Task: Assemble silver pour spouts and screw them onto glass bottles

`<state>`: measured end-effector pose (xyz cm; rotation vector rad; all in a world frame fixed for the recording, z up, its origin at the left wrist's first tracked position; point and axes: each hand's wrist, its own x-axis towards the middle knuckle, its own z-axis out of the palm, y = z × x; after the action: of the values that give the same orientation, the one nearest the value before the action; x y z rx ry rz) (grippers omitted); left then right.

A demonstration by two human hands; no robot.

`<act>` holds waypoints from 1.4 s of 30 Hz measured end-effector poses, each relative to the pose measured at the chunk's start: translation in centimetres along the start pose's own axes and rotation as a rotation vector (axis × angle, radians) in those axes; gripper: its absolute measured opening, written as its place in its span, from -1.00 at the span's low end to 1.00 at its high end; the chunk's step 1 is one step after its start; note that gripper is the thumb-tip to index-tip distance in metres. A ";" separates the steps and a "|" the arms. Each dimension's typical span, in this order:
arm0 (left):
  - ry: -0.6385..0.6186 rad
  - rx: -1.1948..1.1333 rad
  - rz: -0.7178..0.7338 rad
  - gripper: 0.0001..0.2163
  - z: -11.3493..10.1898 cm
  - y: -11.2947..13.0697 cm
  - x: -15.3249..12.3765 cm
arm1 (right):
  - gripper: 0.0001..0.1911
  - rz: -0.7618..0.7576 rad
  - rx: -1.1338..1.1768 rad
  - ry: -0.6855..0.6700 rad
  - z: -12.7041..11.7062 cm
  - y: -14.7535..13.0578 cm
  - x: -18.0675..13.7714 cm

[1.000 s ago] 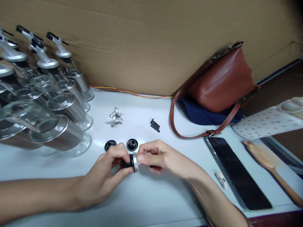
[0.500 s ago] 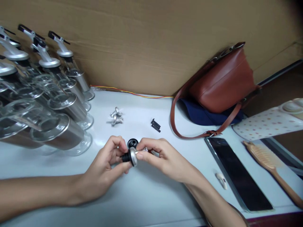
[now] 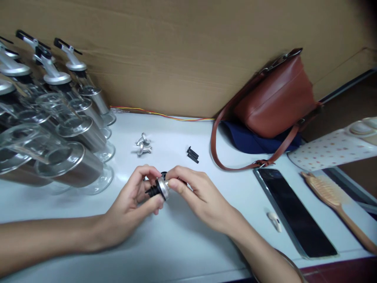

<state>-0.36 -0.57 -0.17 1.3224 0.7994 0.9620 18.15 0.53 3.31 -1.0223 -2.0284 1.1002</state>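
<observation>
Between my hands is a bottle pourer [image 3: 163, 189], with a black ribbed stopper and a silver collar. My left hand [image 3: 128, 210] grips it around the stopper and collar, its ribbed end pointing left. The thumb and fingertips of my right hand [image 3: 200, 198] are pinched at the silver spout side, covering most of the spout. Just behind my fingers, a round black part [image 3: 164, 174] on the table is mostly hidden. Farther back lie two small silver pourer tops [image 3: 143, 148]. To their right are small black pieces [image 3: 193, 154], side by side.
Several glass-and-steel bottles [image 3: 70, 169], some fitted with pourers, crowd the left. A brown bag [image 3: 277, 98] on dark blue cloth [image 3: 235, 137] stands back right. A phone [image 3: 297, 212], earbud [image 3: 274, 221], hairbrush [image 3: 332, 196] and dotted tumbler [image 3: 326, 149] are right. Cardboard [image 3: 165, 55] stands behind.
My right fingers have shifted slightly up and left, closing over the spout. The pourer has moved a little left and up, and the round black part behind it is now more covered.
</observation>
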 end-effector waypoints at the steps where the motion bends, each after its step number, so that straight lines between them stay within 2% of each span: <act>1: -0.009 0.021 0.058 -0.78 -0.2 -0.1 -0.1 | -0.76 0.036 0.097 0.003 0.1 0.0 0.0; 3: -0.062 0.038 0.147 -0.73 -0.4 -0.1 -0.2 | -0.75 0.082 0.266 0.015 0.2 0.0 0.0; 5: -0.115 0.013 0.170 -0.73 -0.4 0.0 -0.2 | -0.73 0.096 0.354 0.028 0.2 0.2 0.1; 9: -0.088 -0.063 0.027 -0.84 -0.1 0.1 0.2 | -0.69 0.098 0.292 0.017 0.1 0.6 0.3; 12: -0.066 -0.093 -0.065 -0.83 -0.1 0.0 0.5 | -0.70 0.173 0.291 0.004 0.3 0.7 0.5; 17: -0.094 -0.154 -0.077 -0.73 -0.5 -0.4 0.6 | -0.73 0.261 0.397 -0.039 0.4 0.6 0.4; 26: -0.104 -0.092 -0.101 -0.76 -0.5 -0.5 0.7 | -0.81 0.232 0.130 0.132 0.3 1.1 0.5; 31: -0.045 -0.079 -0.113 -0.79 -0.3 -0.4 0.9 | -0.79 0.221 0.100 0.127 0.2 0.2 -0.2; 37: -0.132 -0.097 -0.110 -0.79 -0.2 -0.1 0.9 | -0.81 0.226 -0.025 0.140 0.9 -0.9 -1.3; 40: -0.132 -0.064 -0.126 -0.77 -0.1 0.0 0.8 | -0.80 0.198 -0.173 0.224 1.1 -1.1 -1.4; 42: -0.121 -0.027 -0.154 -0.76 -0.2 0.0 0.8 | -0.74 0.260 -0.340 0.309 0.4 -0.9 -1.6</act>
<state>-0.19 0.19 -0.14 1.2643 0.7802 0.7612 18.34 -1.30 3.65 -1.5594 -1.8998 0.6729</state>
